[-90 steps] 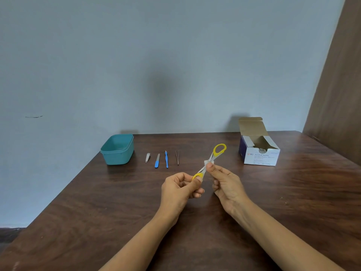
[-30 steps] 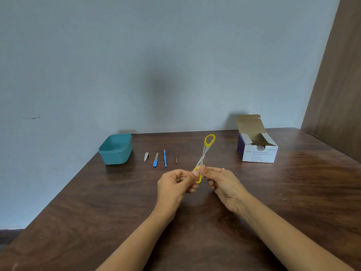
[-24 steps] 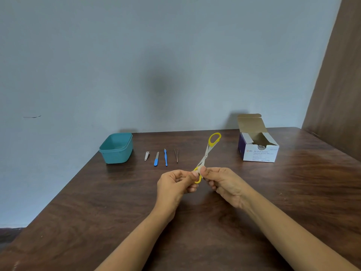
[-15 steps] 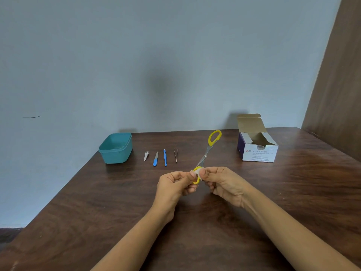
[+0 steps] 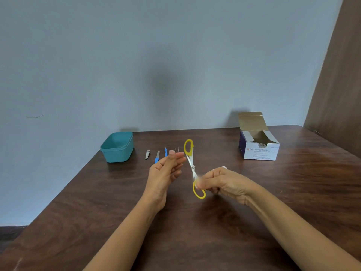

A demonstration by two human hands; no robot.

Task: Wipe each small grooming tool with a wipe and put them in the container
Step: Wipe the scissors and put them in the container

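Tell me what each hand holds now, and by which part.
The right hand pinches the scissors just above their lower yellow handle loop, with a wipe in the same hand. The left hand is open, holding nothing.

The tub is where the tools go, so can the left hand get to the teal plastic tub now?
Probably yes. The left hand is open and holds nothing, and the teal plastic tub stands open-topped to its left. Only the small silver nail clipper and blue-handled file lie flat between them.
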